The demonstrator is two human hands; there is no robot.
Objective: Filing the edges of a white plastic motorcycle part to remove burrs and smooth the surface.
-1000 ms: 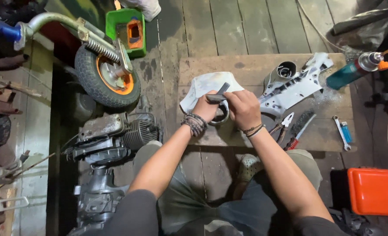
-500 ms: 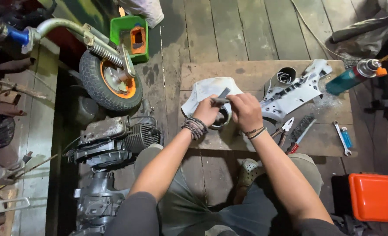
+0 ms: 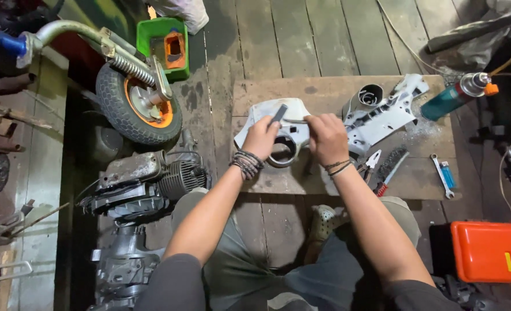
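A white plastic cover panel (image 3: 270,111) with a round opening lies on a wooden board (image 3: 324,92) on the plank floor. My left hand (image 3: 261,137) rests on the panel and pinches a small grey flat piece (image 3: 278,113) that sticks up between the fingers. My right hand (image 3: 326,138) is closed over the panel's right side and holds a thin rod (image 3: 297,121) that points left across the panel. Both wrists wear bracelets.
On the board lie another white housing part (image 3: 382,118), pliers (image 3: 370,162), a wire brush (image 3: 390,167), a spanner (image 3: 441,174) and a lighter (image 3: 449,175). A teal gas torch (image 3: 454,95) lies at right, an orange case (image 3: 490,250) lower right. A small wheel (image 3: 137,103), engine (image 3: 146,181) and green box (image 3: 166,47) stand left.
The view has shifted slightly. My hands stay on the white panel; the grey piece in my left hand has tipped a little more upright.
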